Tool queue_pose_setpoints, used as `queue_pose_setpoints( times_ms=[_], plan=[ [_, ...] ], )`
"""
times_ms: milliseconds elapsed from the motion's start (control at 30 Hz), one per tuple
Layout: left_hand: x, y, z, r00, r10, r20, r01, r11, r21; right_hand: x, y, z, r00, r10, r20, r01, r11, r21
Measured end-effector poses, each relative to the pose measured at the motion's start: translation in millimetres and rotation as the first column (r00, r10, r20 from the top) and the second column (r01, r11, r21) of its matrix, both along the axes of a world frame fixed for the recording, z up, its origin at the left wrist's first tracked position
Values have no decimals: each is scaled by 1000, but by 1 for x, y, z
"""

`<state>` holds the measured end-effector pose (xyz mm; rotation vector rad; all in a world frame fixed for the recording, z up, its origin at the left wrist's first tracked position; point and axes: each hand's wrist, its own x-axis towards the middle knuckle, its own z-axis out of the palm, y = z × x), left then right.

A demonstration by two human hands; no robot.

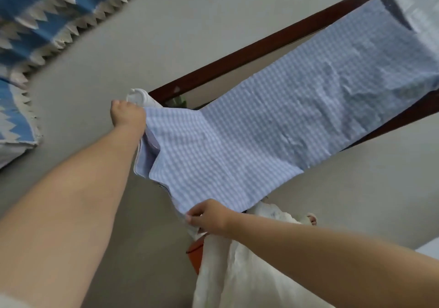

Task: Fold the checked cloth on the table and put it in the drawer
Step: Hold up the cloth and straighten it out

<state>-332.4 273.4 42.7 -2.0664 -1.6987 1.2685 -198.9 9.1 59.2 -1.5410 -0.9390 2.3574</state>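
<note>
checked cloth (273, 117) spread over dark table (237, 56), left hand (127, 115) gripping one corner, right hand (209, 215) pinching the other

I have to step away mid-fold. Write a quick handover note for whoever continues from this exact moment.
Left hand pinches one near corner of the checked cloth; right hand pinches the other near corner.
The cloth's far part lies flat on the dark wooden table; its near end is lifted off the edge.
Done: both corners held, each grip firm.
Left: finish folding, then put it away; no drawer in view.
</note>
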Motion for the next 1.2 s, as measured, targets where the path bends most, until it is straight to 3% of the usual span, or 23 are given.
queue_pose_setpoints(
  times_ms=[133,233,400,500,567,633,733,800,900,967,1100,1133,1200],
  plan=[
    [-3,-11,-14,975,77,-208,-92,994,-61,4,-4,-14,981,167,-100,-178,976,-122],
    [14,-26,-42,965,66,-254,-104,985,-139,45,-6,-37,999,14,38,-6,978,-208],
    [109,-57,-83,997,-73,-28,63,963,-263,153,-1,-93,893,-326,311,406,881,-242],
    [181,-74,-114,975,-115,192,162,955,-250,217,1,-129,738,-511,440,612,782,-117],
    [224,-85,-140,910,-116,397,218,950,-222,258,1,-154,624,-595,506,692,722,-4],
    [262,-96,-166,832,-73,550,238,943,-235,295,0,-180,550,-587,595,650,747,136],
    [311,-108,-206,762,-30,647,258,931,-260,342,1,-214,475,-534,700,500,818,284],
    [347,-114,-238,715,-90,693,314,927,-204,377,-1,-244,327,-572,752,463,791,400],
    [411,-117,-284,631,-159,759,381,916,-125,436,-1,-284,3,-641,767,556,639,532],
    [449,-120,-309,578,-201,791,424,902,-81,470,-1,-303,-115,-701,703,701,444,558],
    [492,-127,-353,534,-298,791,479,878,7,520,-2,-337,-248,-846,471,861,30,508],
    [496,-128,-361,530,-326,783,479,877,41,527,-5,-343,-260,-883,392,867,-35,497],
    [498,-128,-370,514,-363,777,472,876,98,531,-10,-349,-177,-955,237,903,-62,425]
  ],
)
